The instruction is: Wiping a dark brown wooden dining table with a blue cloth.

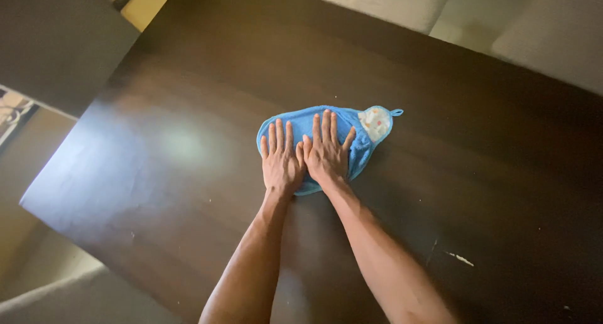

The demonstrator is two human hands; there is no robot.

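Two flat palms press a soft blue terry cloth [326,120] on the middle of the dark, glossy wooden table [477,173]: left hand [281,161] and right hand [326,153] side by side, fingers spread, gripping nothing. Its rounded end carries a pale patterned patch and loop.

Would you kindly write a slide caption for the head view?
Left hand and right hand pressed flat, side by side, on a blue cloth on a dark wooden table.
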